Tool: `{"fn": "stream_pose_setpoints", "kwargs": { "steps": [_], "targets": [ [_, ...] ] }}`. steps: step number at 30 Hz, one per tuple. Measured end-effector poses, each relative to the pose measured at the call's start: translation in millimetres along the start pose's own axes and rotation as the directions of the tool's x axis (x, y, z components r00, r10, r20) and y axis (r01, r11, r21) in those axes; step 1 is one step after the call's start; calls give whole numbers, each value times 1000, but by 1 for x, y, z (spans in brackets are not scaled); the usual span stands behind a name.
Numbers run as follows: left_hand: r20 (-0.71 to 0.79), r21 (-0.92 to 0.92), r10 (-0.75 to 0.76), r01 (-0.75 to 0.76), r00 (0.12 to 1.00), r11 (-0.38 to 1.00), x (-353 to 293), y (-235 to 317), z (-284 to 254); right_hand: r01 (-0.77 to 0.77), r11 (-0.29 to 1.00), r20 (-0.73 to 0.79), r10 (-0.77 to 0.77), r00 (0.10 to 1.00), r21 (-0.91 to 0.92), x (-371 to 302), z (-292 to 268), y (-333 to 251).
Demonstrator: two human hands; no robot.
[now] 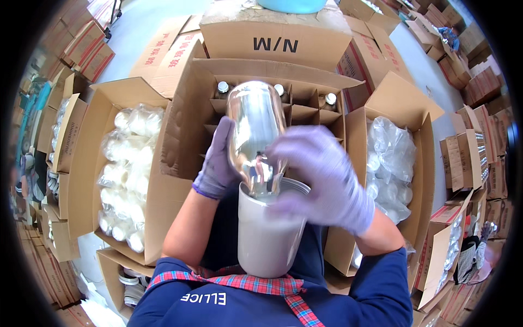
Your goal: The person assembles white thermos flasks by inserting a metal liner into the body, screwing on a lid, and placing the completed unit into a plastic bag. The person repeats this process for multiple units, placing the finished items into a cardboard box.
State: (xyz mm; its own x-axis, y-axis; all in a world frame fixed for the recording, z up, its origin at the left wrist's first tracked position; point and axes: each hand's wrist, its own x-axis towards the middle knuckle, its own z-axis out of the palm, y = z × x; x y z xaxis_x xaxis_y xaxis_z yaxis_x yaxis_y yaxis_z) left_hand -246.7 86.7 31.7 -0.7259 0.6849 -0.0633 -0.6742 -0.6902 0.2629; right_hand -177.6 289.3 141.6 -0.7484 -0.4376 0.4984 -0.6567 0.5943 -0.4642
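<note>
A mirror-like silver glass flask liner (257, 122) stands at a slight tilt, its narrower lower end inside the mouth of a light grey cylindrical casing (269, 245). The casing rests upright in my lap, against my body. My left hand (218, 163), in a lilac glove, presses along the liner's left side, thumb up and fingers partly hidden behind it. Lilac-gloved too, my right hand (324, 180) is smeared by motion at the liner's right side and over the casing's rim; whether its fingers grip either one is unclear.
Ahead stands an open divided carton (188, 128) with several capped silver bottles (328, 101) in its cells. Open cartons flank me: white parts in plastic bags (128, 174) on the left, clear-bagged parts (389, 163) on the right. A closed carton (272, 43) bears a blue basin (294, 4).
</note>
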Motion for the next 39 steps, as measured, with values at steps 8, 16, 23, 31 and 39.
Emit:
{"fn": "stream_pose_setpoints", "kwargs": {
  "steps": [8,16,23,31,39],
  "targets": [
    [-40,901,198,-50,979,430,-128,-29,5,-504,773,495,288,820,386,-15,57,25],
    [215,975,-75,-219,974,-47,-204,-92,51,-621,650,522,378,764,438,-102,-2,-14],
    [69,982,-60,-57,996,181,-255,-109,10,-701,704,82,697,712,112,-368,5,-68],
    [-490,856,-248,515,836,48,-213,-37,21,-735,653,-15,750,662,184,-401,44,-100],
    [13,989,56,-4,998,-147,-227,-53,64,-791,371,103,875,474,487,-415,64,-82]
  ]
}}
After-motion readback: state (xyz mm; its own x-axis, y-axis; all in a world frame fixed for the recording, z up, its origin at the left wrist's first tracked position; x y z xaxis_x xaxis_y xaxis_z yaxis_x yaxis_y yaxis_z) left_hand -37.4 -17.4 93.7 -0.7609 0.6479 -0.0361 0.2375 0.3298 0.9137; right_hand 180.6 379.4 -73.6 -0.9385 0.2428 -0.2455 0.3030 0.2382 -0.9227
